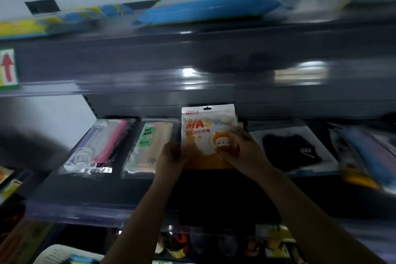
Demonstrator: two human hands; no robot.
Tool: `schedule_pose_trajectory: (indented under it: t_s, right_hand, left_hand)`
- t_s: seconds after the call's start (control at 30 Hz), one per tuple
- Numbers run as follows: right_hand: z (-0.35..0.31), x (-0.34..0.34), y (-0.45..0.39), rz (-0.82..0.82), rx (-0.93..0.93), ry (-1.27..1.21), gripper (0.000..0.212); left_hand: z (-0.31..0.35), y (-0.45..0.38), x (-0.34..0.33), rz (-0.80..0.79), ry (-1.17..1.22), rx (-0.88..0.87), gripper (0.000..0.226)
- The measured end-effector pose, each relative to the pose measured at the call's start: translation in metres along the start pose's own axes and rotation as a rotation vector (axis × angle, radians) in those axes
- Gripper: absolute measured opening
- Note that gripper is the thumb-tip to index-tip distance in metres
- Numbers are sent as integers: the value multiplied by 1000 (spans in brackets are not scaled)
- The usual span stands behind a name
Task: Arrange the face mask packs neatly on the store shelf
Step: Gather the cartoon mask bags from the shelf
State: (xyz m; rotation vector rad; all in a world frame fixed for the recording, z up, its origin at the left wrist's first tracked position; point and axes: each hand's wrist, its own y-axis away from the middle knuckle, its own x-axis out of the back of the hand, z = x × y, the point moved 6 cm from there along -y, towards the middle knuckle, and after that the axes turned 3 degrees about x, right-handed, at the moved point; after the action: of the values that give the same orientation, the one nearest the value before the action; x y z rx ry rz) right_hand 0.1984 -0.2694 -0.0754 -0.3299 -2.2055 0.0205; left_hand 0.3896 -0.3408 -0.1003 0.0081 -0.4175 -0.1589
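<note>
Between the fingers (pixel 234 135) of both hands, the white mask pack (pixel 209 135) carries orange "MASK" lettering, an orange cartoon figure and an orange lower band. Just left of the fingers lies a beige pack (pixel 147 148) with a green "FACE MASK" label, and farther left a clear pack (pixel 98 146) shows pink, lilac and white stripes. Right of the fingers sits a black mask (pixel 291 152) in a clear-white pack. Well above the fingers lie blue and yellow packs (pixel 205 8) on a dark grey shelf (pixel 128 60)

Dark shelf (pixel 90 197) carries 5 mask packs (pixel 98 146) side by side.
</note>
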Motion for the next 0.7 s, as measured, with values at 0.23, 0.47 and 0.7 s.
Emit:
schedule_pose_trajectory:
  t_s: [0.23, 0.47, 0.7]
  right_hand:
    - [-11, 5, 10, 70, -26, 6, 59]
    - [-13, 15, 33, 78, -77, 218, 66]
    - [-8, 39, 66, 64, -162, 552, 65]
  left_hand:
    - [20, 15, -3, -74, -154, -185, 19]
    - [33, 24, -2, -43, -561, -365, 48]
    - [70, 38, -29, -63, -947, -527, 57]
